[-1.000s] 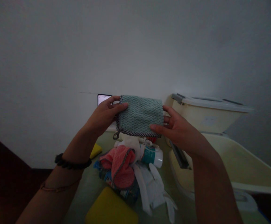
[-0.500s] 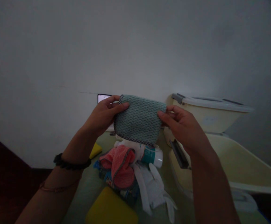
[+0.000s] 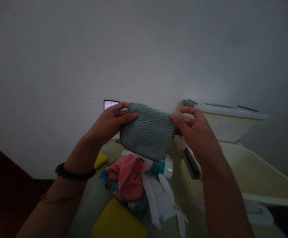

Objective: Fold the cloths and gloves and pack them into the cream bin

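Between my two hands hangs a folded green cleaning cloth with a checkered dark-and-white edge. My left hand pinches its upper left corner, thumb in front. At the upper right corner, my right hand grips the cloth between thumb and fingers, one finger raised. Below it lie a crumpled pink cloth, a white glove and a white bottle with a teal label, partly hidden by the green cloth. Under the pink cloth is a blue package, mostly covered.
A large yellow object lies at the near edge, and a smaller yellow one further left. A phone stands against the wall behind my left hand. On the right are an open cream bin and a lidded cream box.
The green cloth has dipped slightly and tilted, its right side lower. My right hand has shifted its grip at the corner, lifting a finger. Things on the table have stayed put.
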Available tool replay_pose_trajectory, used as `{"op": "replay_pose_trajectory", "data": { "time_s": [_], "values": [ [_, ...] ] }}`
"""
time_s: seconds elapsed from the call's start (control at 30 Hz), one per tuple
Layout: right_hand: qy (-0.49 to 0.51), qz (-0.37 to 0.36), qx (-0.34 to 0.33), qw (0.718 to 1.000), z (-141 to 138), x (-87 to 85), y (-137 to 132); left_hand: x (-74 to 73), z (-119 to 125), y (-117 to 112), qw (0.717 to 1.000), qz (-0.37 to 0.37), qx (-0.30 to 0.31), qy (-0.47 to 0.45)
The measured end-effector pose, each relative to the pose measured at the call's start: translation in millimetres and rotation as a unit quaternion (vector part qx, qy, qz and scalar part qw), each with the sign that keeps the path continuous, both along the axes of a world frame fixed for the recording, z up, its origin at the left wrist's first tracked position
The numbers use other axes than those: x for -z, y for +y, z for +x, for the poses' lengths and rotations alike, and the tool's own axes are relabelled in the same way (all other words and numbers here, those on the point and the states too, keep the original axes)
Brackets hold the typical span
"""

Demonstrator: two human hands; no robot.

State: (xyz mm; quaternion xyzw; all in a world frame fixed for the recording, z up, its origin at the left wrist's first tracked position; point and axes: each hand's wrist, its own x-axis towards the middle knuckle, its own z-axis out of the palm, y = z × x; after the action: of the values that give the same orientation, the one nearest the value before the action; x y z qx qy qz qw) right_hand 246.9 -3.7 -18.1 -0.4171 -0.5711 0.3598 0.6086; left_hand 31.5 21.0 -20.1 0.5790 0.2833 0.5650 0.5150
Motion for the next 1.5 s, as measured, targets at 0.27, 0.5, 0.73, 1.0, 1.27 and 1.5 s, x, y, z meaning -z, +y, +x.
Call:
{"op": "replay_pose_trajectory", "data": {
  "time_s": [0.27, 0.5, 0.73, 1.0, 1.27, 1.5],
  "values": [
    [-0.063, 0.038, -0.022, 0.997, 3.9, 0.9, 0.6, -1.0, -0.3, -2.5, 0.999, -0.034, -0.014, 0.038],
    [-0.11, 0.061, -0.033, 0.992, 0.2, -1.0, -2.5, 1.1, -1.6, -0.7, 0.995, -0.006, 0.037, 0.098],
    [-0.206, -0.001, -0.059, 0.977, 0.3, 1.2, -5.1, 1.4, -2.6, 0.8, 0.993, 0.009, 0.033, 0.111],
    [-0.216, 0.008, -0.089, 0.972, 1.2, 1.8, -3.5, -3.0, 0.0, -4.8, 0.984, 0.007, 0.013, 0.177],
    [-0.288, 0.017, -0.108, 0.951, 1.7, 2.0, -3.9, -4.9, 2.3, -5.6, 0.972, 0.019, 0.006, 0.233],
    [-0.343, 0.08, -0.073, 0.933, -7.0, -2.9, -9.6, -8.2, 6.8, -10.9, 0.952, 0.093, 0.003, 0.293]
  ]
}}
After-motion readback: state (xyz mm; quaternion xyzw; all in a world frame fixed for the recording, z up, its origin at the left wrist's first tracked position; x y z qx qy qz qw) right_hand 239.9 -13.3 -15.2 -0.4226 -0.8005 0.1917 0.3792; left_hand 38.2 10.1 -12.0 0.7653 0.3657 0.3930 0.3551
